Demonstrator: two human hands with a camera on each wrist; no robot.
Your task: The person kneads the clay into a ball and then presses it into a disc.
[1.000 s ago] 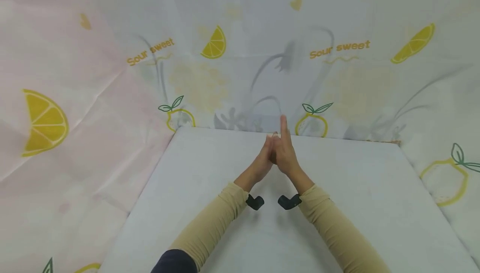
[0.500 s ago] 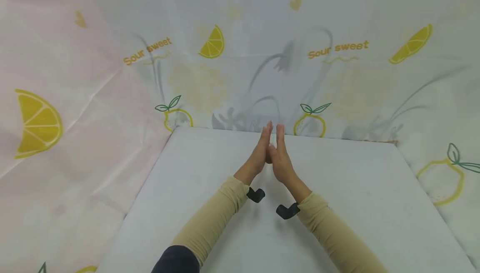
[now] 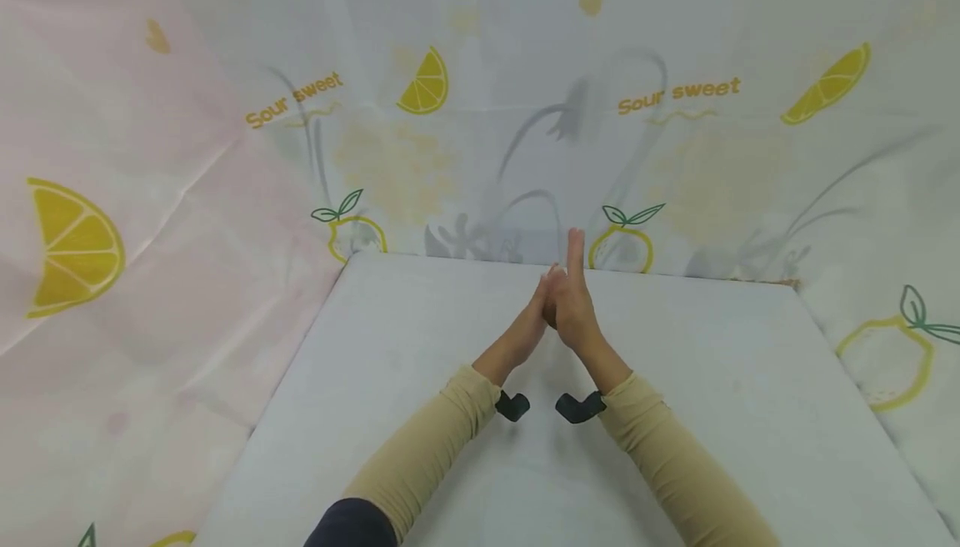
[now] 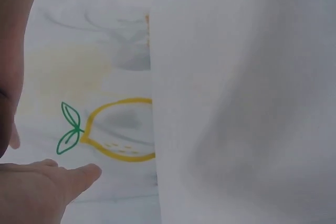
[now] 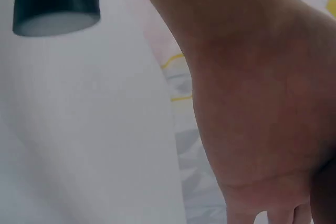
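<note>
In the head view my left hand [image 3: 527, 326] and right hand [image 3: 576, 309] meet above the far part of a white table. The left fingers touch the palm side of the right hand. The right hand stands upright, its fingers straight and pointing away. No object shows in either hand. The left wrist view has part of the left hand [image 4: 10, 61] at its left edge, with fingers [image 4: 79, 178] below it; whose they are I cannot tell. In the right wrist view the right palm [image 5: 252, 114] fills much of the picture, its fingertips cut off below.
The white table [image 3: 712, 388] lies under both arms. Behind and beside it hangs a cloth [image 3: 480, 155] printed with lemons and "Sour sweet". A dark wrist mount [image 3: 513, 406] sits at the left cuff, another dark mount [image 3: 580, 407] at the right.
Half a second ago the left fingertips reached higher and the right hand was lower. Since then the right hand has slid forward and the left back, much as one second ago.
</note>
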